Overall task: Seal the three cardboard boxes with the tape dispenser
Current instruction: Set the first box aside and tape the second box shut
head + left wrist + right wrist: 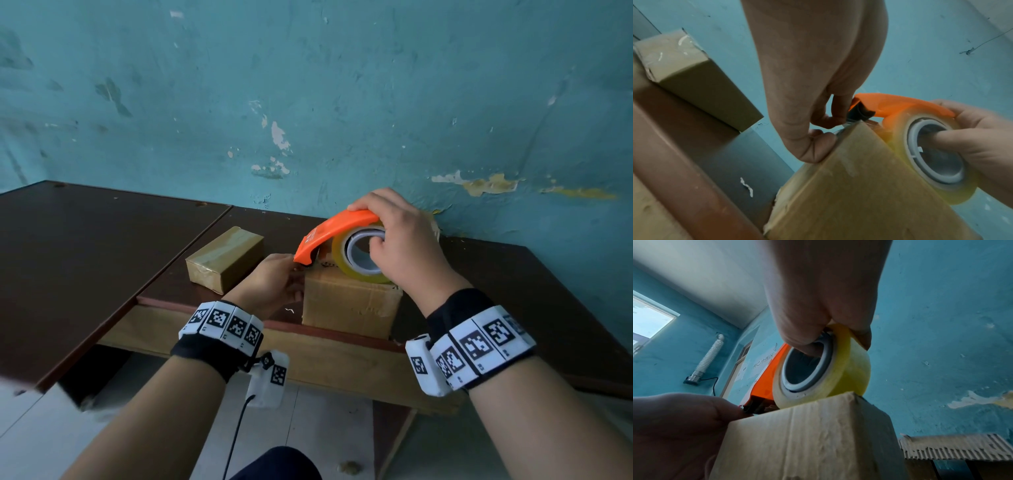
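Observation:
A cardboard box (349, 305) (859, 194) (807, 443) stands at the front edge of the dark brown table (85, 257). An orange tape dispenser (329, 229) (900, 104) (764, 382) with a yellowish tape roll (363, 253) (849, 366) rests on the box's top. My right hand (394, 240) (972, 142) grips it, fingers over the orange cover and thumb inside the roll's core. My left hand (296, 274) (824, 128) is at the box's top left edge under the cutter, thumb and forefinger pinching the clear tape end against the corner.
A smaller taped box (224, 258) (694, 76) lies behind and left of the hands. A corrugated cardboard edge (953, 449) shows at the right, mostly hidden behind my right hand in the head view. The teal wall (308, 102) rises just behind the table.

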Motion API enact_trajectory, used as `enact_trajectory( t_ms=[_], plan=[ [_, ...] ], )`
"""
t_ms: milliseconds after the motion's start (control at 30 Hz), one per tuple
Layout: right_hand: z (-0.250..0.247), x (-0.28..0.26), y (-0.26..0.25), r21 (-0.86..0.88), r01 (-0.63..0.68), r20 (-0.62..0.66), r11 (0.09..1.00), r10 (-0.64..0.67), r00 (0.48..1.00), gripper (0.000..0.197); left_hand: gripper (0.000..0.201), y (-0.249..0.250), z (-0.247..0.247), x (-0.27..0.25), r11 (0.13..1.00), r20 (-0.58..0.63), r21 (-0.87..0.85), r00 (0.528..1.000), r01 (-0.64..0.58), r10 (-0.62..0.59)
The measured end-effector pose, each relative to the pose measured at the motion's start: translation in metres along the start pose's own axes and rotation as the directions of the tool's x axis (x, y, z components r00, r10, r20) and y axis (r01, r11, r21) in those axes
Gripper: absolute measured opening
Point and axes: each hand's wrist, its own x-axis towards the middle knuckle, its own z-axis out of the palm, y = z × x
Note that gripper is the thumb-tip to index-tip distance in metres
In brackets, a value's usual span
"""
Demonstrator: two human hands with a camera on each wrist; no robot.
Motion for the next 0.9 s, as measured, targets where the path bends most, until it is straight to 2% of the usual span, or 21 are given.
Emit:
enact_trajectory(
  t_ms=[367, 467, 600, 733, 900],
  plan=[
    [0.006, 0.012, -0.004, -0.072, 0.024, 0.067, 0.997, -0.019, 0.998, 0.048, 0.027, -0.018, 0.006, 0.004, 0.995, -0.072, 0.08, 0.996, -0.055, 0.061],
    [0.006, 0.012, -0.004, -0.074, 0.027, 0.063, 0.997, -0.023, 0.998, 0.049, 0.033, -0.024, 0.006, 0.005, 0.993, -0.091, 0.079, 0.991, -0.086, 0.093],
    [0.006, 0.012, -0.005, -0.098, 0.026, 0.058, 0.995, -0.021, 0.998, 0.047, 0.038, -0.029, 0.008, 0.003, 0.982, -0.081, 0.164, 0.991, -0.094, 0.108],
    [0.006, 0.011, -0.007, -0.103, 0.017, 0.051, 0.995, -0.012, 0.999, 0.047, 0.034, -0.024, 0.013, -0.001, 0.965, -0.089, 0.247, 0.989, -0.091, 0.117],
    [0.007, 0.01, -0.008, -0.118, 0.002, 0.048, 0.993, 0.004, 0.999, 0.048, 0.023, -0.031, 0.013, 0.0, 0.965, -0.181, 0.219, 0.966, -0.143, 0.184]
  ],
)
